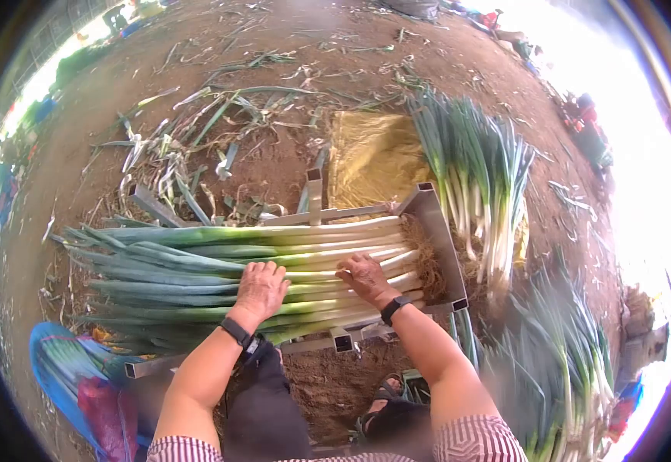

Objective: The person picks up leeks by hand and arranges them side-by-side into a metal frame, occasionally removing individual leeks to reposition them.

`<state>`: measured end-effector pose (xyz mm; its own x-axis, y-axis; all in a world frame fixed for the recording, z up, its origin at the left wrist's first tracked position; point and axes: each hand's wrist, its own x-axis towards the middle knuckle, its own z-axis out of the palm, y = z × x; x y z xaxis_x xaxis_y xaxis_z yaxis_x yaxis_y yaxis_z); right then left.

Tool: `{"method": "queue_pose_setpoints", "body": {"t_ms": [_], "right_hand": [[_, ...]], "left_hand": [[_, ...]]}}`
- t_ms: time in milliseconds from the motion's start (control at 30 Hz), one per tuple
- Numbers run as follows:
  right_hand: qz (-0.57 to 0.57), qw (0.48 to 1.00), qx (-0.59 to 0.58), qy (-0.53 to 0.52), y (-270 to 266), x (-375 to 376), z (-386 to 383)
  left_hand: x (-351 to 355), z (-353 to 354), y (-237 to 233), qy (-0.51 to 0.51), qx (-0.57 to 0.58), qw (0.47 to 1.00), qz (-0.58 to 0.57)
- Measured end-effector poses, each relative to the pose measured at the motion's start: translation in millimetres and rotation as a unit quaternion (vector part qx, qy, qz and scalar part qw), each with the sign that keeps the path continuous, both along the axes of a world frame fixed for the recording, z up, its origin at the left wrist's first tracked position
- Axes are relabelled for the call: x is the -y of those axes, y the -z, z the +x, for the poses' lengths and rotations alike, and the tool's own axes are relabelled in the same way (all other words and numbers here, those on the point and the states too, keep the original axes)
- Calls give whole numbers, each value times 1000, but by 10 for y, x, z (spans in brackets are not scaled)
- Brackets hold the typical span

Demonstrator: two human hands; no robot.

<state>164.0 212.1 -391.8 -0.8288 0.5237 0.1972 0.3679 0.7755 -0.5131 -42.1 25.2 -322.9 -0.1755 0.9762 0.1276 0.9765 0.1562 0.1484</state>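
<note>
From my view, the leeks [174,263] lie side by side in the metal frame [445,250] at the center of the frame, directly under both hands. Their long axis runs left to right across the picture, square to the reach of the forearms, which come up from the bottom edge. The leaves fan out to the left, and the roots [428,266] sit at the right, just beside the frame's end plate.

I see the left hand [264,288] over the stretch where green turns pale, fingers bent and close together on top of the stalks. The right hand [363,276] rests on the white shanks with its fingers bent; it is the nearer of the 2 to the roots, while the left is nearer the leaves. The hands are apart, with stalks showing between them. I cannot tell whether either pinches a stalk.

Beyond the metal frame, a yellow sack [370,154] lies on the dirt floor [351,54]. A second bunch [470,150] fans out at upper right, and a third bunch [559,346] is at lower right
</note>
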Motion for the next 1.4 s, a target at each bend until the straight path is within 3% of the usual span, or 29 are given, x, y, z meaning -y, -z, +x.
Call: {"method": "queue_pose_setpoints", "body": {"t_ms": [67,200,433,567,633,667,733,767,867,967,1000,1033,1100,1133,1200,1233,1300,1367,1400], "right_hand": [[-22,1000,-6,7,42,-74,105],[64,992,58,94,-276,-145,367],[-29,994,52,90,-254,-279,460],[-37,997,-41,52,-14,-386,586],[-5,997,-45,55,-14,-388,538],[-31,998,-21,56,-66,-368,537],[-20,988,152,22,-388,-217,471],[-31,999,-24,-31,-217,-165,578],[-166,984,15,-69,-1320,143,912],[-269,962,42,-28,-2350,279,1603],[-307,952,-5,7,-2531,320,1913],[-258,963,71,20,-2790,284,2245],[-353,924,27,146,-3032,426,2982],[-334,920,60,196,-3144,545,3333],[-354,882,103,294,-2969,873,4225],[-300,866,224,331,-3049,1170,4400],[-235,875,254,338,-2508,1886,5176],[-210,818,393,363,-1916,2693,5790],[-193,766,467,397,-1558,3114,6072]], "left_hand": [[22,18,-41,-4,16,1000,-4],[27,1,-11,-12,26,1000,-7],[-66,-83,155,-40,38,997,-61],[-57,-73,213,-34,22,999,3],[-118,-132,308,-33,-3,998,-51],[-135,-154,407,-50,-16,996,-72],[-141,-160,361,-42,4,996,-78],[-144,-185,417,-40,-8,997,-68],[-151,-197,411,-42,-27,995,-85],[-141,-77,235,-69,-73,992,-79],[-163,-84,286,-85,-97,987,-96],[-175,-81,284,-96,-94,986,-98],[-189,-136,316,-85,-87,988,-97],[-184,-173,358,-84,-84,989,-82],[-212,-192,388,-101,-70,990,-71],[-217,-241,486,-101,-69,991,-45],[-226,-310,642,-106,-55,993,-4],[-244,-346,674,-106,-52,993,-21],[-246,-405,689,-101,-40,994,-29]]}}
